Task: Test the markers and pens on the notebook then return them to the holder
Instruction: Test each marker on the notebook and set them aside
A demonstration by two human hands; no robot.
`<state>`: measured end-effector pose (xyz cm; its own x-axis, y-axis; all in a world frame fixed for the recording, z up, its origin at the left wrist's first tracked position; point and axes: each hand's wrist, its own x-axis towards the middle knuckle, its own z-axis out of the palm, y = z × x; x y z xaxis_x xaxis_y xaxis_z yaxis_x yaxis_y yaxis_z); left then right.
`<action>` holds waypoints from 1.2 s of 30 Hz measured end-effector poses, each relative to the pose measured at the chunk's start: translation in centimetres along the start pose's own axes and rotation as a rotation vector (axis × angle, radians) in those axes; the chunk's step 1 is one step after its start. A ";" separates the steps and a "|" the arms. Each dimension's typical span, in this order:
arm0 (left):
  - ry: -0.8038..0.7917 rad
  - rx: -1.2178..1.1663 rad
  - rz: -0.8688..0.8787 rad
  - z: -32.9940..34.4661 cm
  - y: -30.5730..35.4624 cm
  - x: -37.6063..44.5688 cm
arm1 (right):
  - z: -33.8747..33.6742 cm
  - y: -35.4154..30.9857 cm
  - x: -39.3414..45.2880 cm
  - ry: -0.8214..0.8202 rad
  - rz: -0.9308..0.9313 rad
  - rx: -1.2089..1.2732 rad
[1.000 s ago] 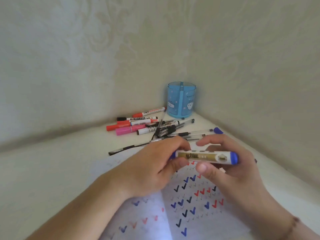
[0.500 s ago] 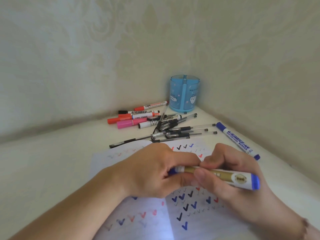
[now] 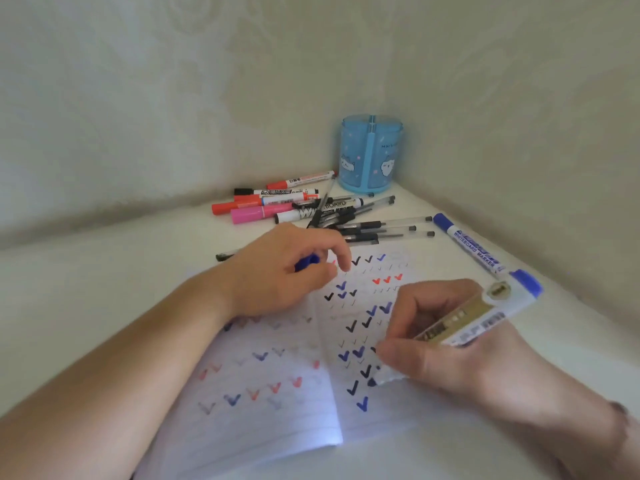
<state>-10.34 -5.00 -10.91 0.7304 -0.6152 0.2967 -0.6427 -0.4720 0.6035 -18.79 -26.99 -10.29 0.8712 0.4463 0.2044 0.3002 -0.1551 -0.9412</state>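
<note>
1. Now that the cap is off, we hold the two parts in separate hands; half a second ago both hands were together on the capped marker above the page, so the uncapping step looks finished.
2. Our right hand (image 3: 450,362) is clamped round the blue whiteboard marker (image 3: 464,327), thumb and fingers closed on the barrel in a writing grip. Its tip is down at the right-hand page of the notebook (image 3: 277,427), next to the lowest black tick; contact or a small gap, we cannot tell through the blur.
3. Judgement: test stroke is next, then recap. This one is not ready for the holder yet.
4. Marker look: white barrel with a gold label band and small print, blue end plug pointing up and right, tilted steeply.
5. Our left hand (image 3: 277,275) rests on the top of the left page, fingers curled shut on the blue cap (image 3: 306,262); only a bit of it shows.
6. Notebook lies open and flat, with rows of black, blue and red ticks.
7. Further out: a second blue whiteboard marker (image 3: 467,245) lies capped by the right wall. The pile of gel pens (image 3: 374,226) and red, pink and black markers (image 3: 263,206) sits just beyond the notebook.
8. Farthest, the blue pen holder (image 3: 370,157) stands upright in the corner. Nothing pokes above its rim, so returns appear to be outstanding.
</note>
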 end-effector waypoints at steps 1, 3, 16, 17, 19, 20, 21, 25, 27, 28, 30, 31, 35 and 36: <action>-0.009 -0.031 -0.010 0.0 0.0 0.0 | 0.3 0.1 -0.1 -0.004 0.008 -0.031; -0.012 -0.105 -0.026 -0.2 0.3 -0.1 | 0.6 0.2 -0.2 0.061 0.011 -0.051; 0.063 -0.088 0.002 0.1 0.8 0.0 | 1.3 0.5 -0.3 0.030 0.034 -0.247; 0.067 -0.074 -0.009 0.1 0.7 0.1 | 1.2 0.5 -0.3 0.028 0.031 -0.264; 0.069 -0.053 -0.023 0.2 0.7 0.1 | 1.2 0.5 -0.3 0.028 0.032 -0.289; 0.065 -0.050 -0.026 0.2 0.7 0.1 | 1.2 0.5 -0.3 0.029 0.033 -0.293; 0.063 -0.051 -0.030 0.2 0.7 0.1 | 1.2 0.5 -0.3 0.032 0.035 -0.290; 0.064 -0.027 -0.027 0.3 0.5 0.0 | 1.3 0.8 -0.2 0.070 0.032 -0.261; 0.067 -0.007 -0.034 0.4 0.4 0.0 | 1.3 0.8 -0.1 0.071 0.031 -0.261; 0.070 -0.007 -0.046 0.4 0.5 0.0 | 1.2 0.7 -0.1 0.073 0.027 -0.244; 0.080 -0.034 -0.064 0.5 0.6 0.1 | 1.0 0.4 0.1 0.128 0.012 -0.137; 0.085 -0.060 -0.068 0.5 0.6 0.2 | 0.8 0.3 0.2 0.185 0.008 -0.059; 0.116 -0.222 -0.115 0.4 0.7 0.4 | -0.8 -0.1 0.7 0.371 0.008 0.177; 0.126 -0.259 -0.126 0.4 0.8 0.3 | -1.1 -0.1 0.8 0.375 0.015 0.229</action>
<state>-10.68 -5.84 -10.65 0.8339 -0.4713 0.2872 -0.4767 -0.3529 0.8051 -17.67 -27.59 -9.71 0.9682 0.0883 0.2341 0.2296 0.0589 -0.9715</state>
